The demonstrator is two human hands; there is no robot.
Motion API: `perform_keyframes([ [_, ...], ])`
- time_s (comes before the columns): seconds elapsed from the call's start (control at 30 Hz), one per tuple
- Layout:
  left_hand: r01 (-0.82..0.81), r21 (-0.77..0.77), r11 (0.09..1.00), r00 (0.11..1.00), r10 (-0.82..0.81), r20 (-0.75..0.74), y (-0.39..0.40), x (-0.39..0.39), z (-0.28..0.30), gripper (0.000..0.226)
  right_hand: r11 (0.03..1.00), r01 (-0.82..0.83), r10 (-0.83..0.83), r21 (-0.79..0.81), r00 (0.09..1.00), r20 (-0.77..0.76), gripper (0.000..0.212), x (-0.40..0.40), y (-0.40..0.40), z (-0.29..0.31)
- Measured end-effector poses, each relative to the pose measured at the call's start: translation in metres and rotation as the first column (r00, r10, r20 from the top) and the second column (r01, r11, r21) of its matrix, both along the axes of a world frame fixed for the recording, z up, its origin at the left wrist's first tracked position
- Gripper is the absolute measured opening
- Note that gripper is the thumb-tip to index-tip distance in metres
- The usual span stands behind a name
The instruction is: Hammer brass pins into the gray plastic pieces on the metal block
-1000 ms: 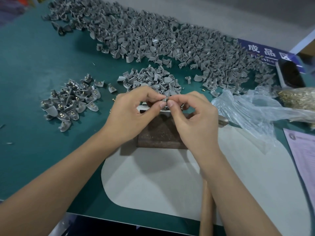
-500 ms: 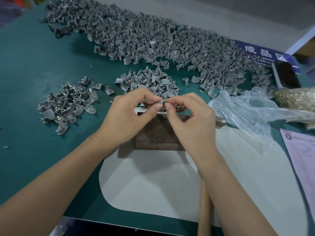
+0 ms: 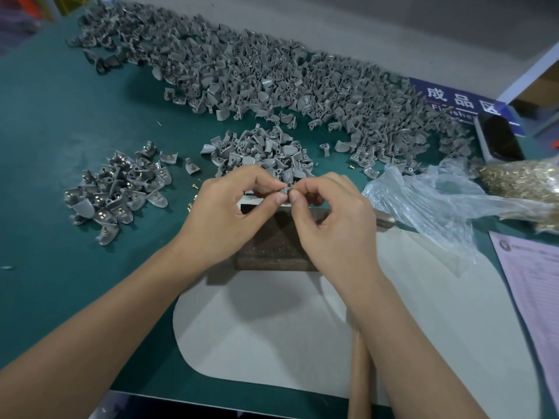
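Left hand [image 3: 225,211] and right hand [image 3: 334,219] pinch one small gray plastic piece [image 3: 286,189] between curled fingertips above the dark, speckled metal block [image 3: 272,243].

Both hands meet above the metal block [image 3: 273,243], the left hand [image 3: 225,217] and right hand [image 3: 334,225] pinching one small gray plastic piece [image 3: 286,189] between fingertips; gray pieces are heaped across the green bench [image 3: 60,131] beyond
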State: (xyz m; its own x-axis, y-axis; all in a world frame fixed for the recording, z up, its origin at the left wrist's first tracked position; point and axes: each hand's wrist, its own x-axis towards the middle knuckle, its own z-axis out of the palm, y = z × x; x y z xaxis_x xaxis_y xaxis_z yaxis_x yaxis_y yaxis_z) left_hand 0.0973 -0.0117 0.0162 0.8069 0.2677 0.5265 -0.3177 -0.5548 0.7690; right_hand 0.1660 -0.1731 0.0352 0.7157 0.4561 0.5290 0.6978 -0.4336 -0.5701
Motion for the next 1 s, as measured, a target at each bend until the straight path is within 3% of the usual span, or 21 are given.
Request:
perform_keyframes([
  [0.13, 0.035, -0.01, 0.999, 0.998, -0.035, -0.054, 0.005, 0.0, 0.001, 0.017, 0.999, -0.029, 0.029, -0.014, 0.999, -0.029, 0.004, 0.0, -0.004, 0.003],
  [0.23, 0.057, -0.019, 0.998, 0.99, -0.059, -0.127, 0.003, 0.001, 0.001, 0.017, 0.999, -0.02, 0.016, -0.048, 0.995, -0.095, 0.023, -0.001, -0.019, 0.006],
  [0.33, 0.037, 0.08, 0.996, 0.986, -0.023, -0.166, 0.001, 0.004, 0.0, 0.01, 0.957, 0.258, -0.283, -0.133, 0.933, -0.221, 0.032, -0.002, -0.047, 0.008],
  [0.4, 0.021, 0.106, 0.994, 0.981, 0.001, -0.196, 0.003, 0.004, 0.001, 0.006, 0.845, 0.398, -0.494, -0.358, 0.837, -0.235, 0.028, -0.006, -0.069, 0.007],
  [0.5, 0.025, 0.111, 0.994, 0.974, 0.001, -0.225, 0.005, 0.003, 0.004, 0.007, 0.733, 0.328, -0.573, -0.596, 0.769, -0.282, 0.039, -0.023, -0.084, 0.002],
  [0.6, 0.031, 0.189, 0.981, 0.975, 0.011, -0.22, 0.006, 0.002, 0.007, 0.008, 0.716, 0.297, -0.553, -0.632, 0.793, -0.254, 0.057, -0.032, -0.083, -0.002],
  [0.67, 0.011, 0.226, 0.974, 0.975, 0.04, -0.22, 0.007, 0.001, 0.006, 0.008, 0.721, 0.295, -0.548, -0.627, 0.797, -0.254, 0.045, -0.027, -0.085, -0.002],
  [0.73, -0.009, 0.228, 0.974, 0.974, 0.06, -0.217, 0.008, 0.001, 0.005, 0.008, 0.848, 0.293, -0.491, -0.442, 0.749, -0.445, 0.019, -0.019, -0.091, -0.002],
  [0.77, -0.015, 0.23, 0.973, 0.975, 0.065, -0.213, 0.008, 0.001, 0.004, 0.007, 0.905, 0.323, -0.426, -0.277, 0.682, -0.594, 0.019, -0.018, -0.093, 0.0],
  [0.83, -0.017, 0.244, 0.97, 0.977, 0.067, -0.2, 0.009, 0.002, 0.003, 0.007, 0.892, 0.437, -0.136, 0.115, 0.503, -0.853, 0.023, -0.022, -0.092, 0.012],
  [0.93, -0.003, 0.256, 0.967, 0.984, 0.048, -0.17, 0.01, 0.002, 0.001, 0.005, 0.781, 0.416, 0.366, 0.467, 0.3, -0.881, 0.03, -0.031, -0.09, 0.031],
  [1.0, 0.011, 0.251, 0.968, 0.987, 0.03, -0.159, 0.01, 0.002, 0.001, 0.004, 0.799, 0.307, 0.476, 0.517, 0.201, -0.856, 0.036, -0.04, -0.087, 0.041],
])
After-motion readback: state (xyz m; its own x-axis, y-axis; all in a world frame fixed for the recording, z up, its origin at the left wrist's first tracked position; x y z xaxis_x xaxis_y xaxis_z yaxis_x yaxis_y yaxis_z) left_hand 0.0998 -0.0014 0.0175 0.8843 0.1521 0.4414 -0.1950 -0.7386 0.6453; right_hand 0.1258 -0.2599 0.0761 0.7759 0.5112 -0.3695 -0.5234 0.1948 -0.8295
